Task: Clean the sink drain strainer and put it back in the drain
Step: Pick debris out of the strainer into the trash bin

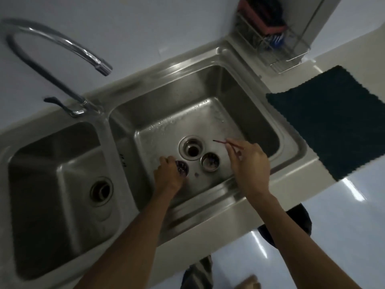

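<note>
Fig.: view from above. L basin (52, 184) w/ its drain (101, 190); R basin (166, 97) w/ open drain hole (192, 150) mid-floor. Strainer cup (210, 162) stands on R basin floor just R of hole. L hand (168, 174) holds round part (182, 168) just L of hole. R hand (250, 163), over basin's R side, pinches stick (227, 142). Tap (62, 59) behind the divider; mat (333, 122) on counter (302, 178) R of the basins; wire rack (277, 44) behind mat, in corner.

A pale wall (145, 28) is standing behind the bench (291, 180); the glossy white floor (343, 226) is reflecting dim light.
</note>
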### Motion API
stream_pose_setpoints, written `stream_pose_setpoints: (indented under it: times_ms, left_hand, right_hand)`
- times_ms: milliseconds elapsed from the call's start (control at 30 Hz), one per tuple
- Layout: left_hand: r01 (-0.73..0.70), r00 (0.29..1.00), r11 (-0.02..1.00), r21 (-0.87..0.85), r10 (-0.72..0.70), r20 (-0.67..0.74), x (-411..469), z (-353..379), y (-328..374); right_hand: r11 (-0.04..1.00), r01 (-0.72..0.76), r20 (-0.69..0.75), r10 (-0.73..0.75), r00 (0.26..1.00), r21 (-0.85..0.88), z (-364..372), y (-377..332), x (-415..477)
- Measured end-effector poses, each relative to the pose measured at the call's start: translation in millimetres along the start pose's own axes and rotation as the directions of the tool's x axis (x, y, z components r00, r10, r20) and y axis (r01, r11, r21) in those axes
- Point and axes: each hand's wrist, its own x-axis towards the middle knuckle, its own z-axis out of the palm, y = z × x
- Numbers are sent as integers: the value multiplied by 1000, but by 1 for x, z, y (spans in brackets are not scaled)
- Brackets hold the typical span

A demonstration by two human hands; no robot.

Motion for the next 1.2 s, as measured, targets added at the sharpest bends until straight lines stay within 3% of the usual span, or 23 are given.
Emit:
stream_pose_setpoints:
  times_ms: [500, 933, 1067, 1200]
  left_hand:
    - [-75, 996, 997, -37, 76, 36, 53, 26, -5]
    - [-105, 993, 988, -110, 110, 41, 67, 45, 1]
    - [-194, 981, 956, -219, 188, -48, 68, 27, 28]
    - [-355, 935, 899, -258, 332, -129, 76, -6, 96]
  right_hand:
    - [999, -11, 54, 14, 998, -49, 62, -10, 43]
    - [994, 81, 92, -74, 993, -77, 74, 5, 55]
    - [991, 114, 102, -106, 989, -68, 53, 3, 67]
    - [964, 244, 41, -241, 970, -102, 0, 10, 105]
